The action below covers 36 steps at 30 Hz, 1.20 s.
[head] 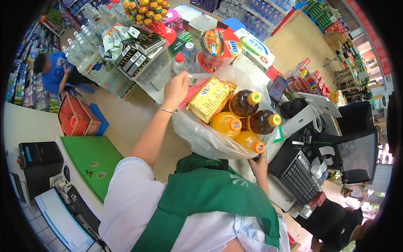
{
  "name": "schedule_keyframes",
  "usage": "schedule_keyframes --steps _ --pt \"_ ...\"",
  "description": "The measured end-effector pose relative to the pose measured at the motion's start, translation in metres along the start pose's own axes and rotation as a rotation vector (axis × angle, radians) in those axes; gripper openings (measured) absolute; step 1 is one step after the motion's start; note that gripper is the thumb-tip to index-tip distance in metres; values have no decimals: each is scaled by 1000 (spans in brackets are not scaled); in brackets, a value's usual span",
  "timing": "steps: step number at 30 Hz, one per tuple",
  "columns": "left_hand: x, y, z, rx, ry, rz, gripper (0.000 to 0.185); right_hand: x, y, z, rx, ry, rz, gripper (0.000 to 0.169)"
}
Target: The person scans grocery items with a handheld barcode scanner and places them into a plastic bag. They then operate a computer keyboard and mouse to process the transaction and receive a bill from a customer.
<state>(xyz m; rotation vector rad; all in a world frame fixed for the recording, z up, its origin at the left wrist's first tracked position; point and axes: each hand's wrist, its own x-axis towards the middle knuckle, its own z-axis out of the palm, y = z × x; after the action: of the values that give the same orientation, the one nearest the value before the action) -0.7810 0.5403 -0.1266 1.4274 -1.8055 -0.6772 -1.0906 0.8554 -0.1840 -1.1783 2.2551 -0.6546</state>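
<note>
A translucent plastic bag (pixel 195 135) is spread open in front of my chest at the counter. My left hand (pixel 177 89) pinches its rim near one handle. Inside lie a yellow packet of food (pixel 210 97), two brown drink bottles with yellow caps (pixel 244 104), and two orange drink bottles with orange caps (pixel 225 124). Something pink (pixel 193 94) shows beside the packet. At the bag's near right edge, my right hand (pixel 259 165) is closed around a small dark object (pixel 256 157), which the bag mostly hides.
Behind the bag stand a red instant noodle tub (pixel 220 47), a milk carton (pixel 255 47) and small bottles (pixel 179 63). A phone (pixel 277 88), keyboard (pixel 299 176) and monitor (pixel 357 154) are at right. A person in blue (pixel 55 72) sits at left; another in black (pixel 333 220) is at lower right.
</note>
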Motion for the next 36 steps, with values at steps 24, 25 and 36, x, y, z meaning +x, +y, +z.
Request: schedule_keyframes --steps 24,25,36 --pt "-20 82 -68 140 -27 205 24 194 -282 -147 872 -554 -199 32" --pt "-29 94 -67 208 50 442 34 209 -271 -155 894 -646 -244 34" --pt "-113 130 -136 156 -945 739 16 240 -268 -190 996 -516 -70 25"
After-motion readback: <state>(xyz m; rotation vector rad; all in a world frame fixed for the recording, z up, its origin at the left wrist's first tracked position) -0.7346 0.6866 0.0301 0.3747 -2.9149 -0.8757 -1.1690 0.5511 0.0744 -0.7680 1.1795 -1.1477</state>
